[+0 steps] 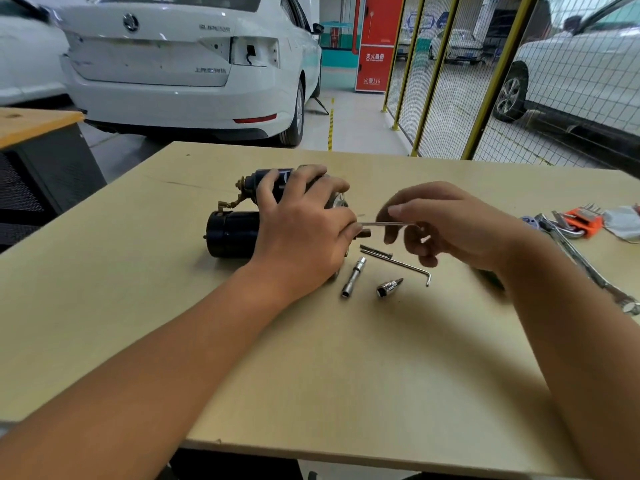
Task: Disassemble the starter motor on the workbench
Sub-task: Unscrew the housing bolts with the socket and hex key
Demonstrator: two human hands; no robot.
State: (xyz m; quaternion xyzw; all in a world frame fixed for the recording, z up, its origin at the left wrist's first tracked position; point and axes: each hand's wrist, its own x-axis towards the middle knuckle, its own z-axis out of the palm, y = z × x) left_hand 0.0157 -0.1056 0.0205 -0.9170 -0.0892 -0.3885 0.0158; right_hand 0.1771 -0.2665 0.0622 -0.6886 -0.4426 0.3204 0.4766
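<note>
The black starter motor (231,233) lies on its side on the wooden workbench (346,358), with its dark solenoid (268,180) on the far side. My left hand (304,226) lies over the motor's right half and grips it, hiding the nose end. My right hand (446,226) pinches a thin silver hex key (388,224), whose long arm points left into the motor's end beside my left fingers.
Just in front of the motor lie a long bolt (375,251), a second hex key (401,265), a socket extension (353,277) and a bit socket (389,288). A ratchet wrench (585,261) and an orange hex key set (581,221) lie at the right edge.
</note>
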